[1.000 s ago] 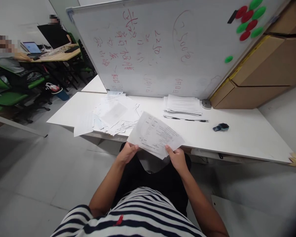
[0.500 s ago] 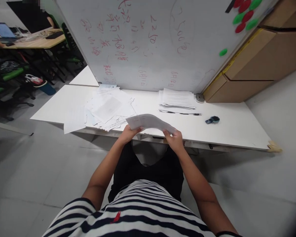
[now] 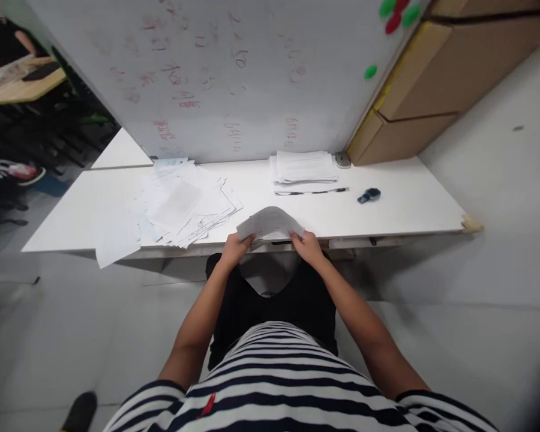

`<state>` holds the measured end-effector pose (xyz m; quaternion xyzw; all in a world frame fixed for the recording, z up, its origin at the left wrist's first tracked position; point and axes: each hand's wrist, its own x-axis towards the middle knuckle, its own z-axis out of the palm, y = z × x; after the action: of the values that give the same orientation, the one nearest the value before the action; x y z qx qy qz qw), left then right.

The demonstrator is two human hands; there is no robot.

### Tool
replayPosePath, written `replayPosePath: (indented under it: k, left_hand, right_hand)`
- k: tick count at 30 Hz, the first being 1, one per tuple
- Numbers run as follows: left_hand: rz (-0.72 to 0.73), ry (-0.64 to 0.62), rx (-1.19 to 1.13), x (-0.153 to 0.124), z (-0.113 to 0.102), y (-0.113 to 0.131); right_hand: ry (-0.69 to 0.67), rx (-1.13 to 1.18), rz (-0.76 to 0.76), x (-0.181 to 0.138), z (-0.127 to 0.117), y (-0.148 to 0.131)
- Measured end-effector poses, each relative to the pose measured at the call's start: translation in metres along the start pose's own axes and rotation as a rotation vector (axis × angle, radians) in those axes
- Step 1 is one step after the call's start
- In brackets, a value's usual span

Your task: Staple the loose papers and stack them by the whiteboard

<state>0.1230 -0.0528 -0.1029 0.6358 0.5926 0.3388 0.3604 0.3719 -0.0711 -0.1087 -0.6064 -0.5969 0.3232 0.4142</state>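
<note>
Held between both hands at the table's front edge are sheets of paper (image 3: pixel 270 221), bowed upward in the middle; how many sheets I cannot tell. My left hand (image 3: pixel 236 249) pinches their left end, and my right hand (image 3: pixel 308 246) grips the right end with the thumb on top. Left of them, a messy spread of loose papers (image 3: pixel 180 204) covers the table, one sheet hanging over the front edge. Behind my right hand lies a neater paper stack (image 3: pixel 305 166), with a thin black-and-white strip (image 3: pixel 311 192), perhaps a pen, in front of it.
A whiteboard (image 3: pixel 234 78) with red writing and magnets stands along the back of the white table (image 3: pixel 387 219). Cardboard boxes (image 3: pixel 414 72) are stacked at the right against the wall. A small dark blue object (image 3: pixel 369 195) lies on the table's right part.
My hands have come closer together, bending the held paper into a higher arch. The camera view has shifted to the right. A dark shoe tip now shows at the lower left.
</note>
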Motion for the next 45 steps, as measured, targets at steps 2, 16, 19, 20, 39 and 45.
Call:
replayPosePath:
  k: [2, 16, 19, 20, 39, 45]
  left_hand:
    - [-0.004, -0.065, -0.016, -0.003, -0.002, 0.005]
    - [0.159, -0.024, -0.024, -0.005, -0.003, 0.042]
    - [0.303, -0.026, 0.203, 0.012, 0.002, 0.042]
    - [0.351, -0.034, 0.282, 0.019, 0.005, 0.042]
    - [0.424, -0.145, 0.621, 0.065, 0.031, 0.022]
    - [0.457, -0.140, 0.643, 0.066, 0.031, 0.022]
  right_hand:
    - [0.021, -0.039, -0.008, -0.006, -0.010, 0.003]
    - [0.188, 0.474, 0.412, -0.072, -0.071, 0.043]
    - [0.248, 0.478, 0.440, -0.077, -0.074, 0.045]
    - [0.253, 0.468, 0.445, -0.078, -0.074, 0.045]
    - [0.119, 0.459, 0.459, -0.081, -0.074, 0.048]
    - [0.054, 0.536, 0.427, -0.079, -0.069, 0.048]
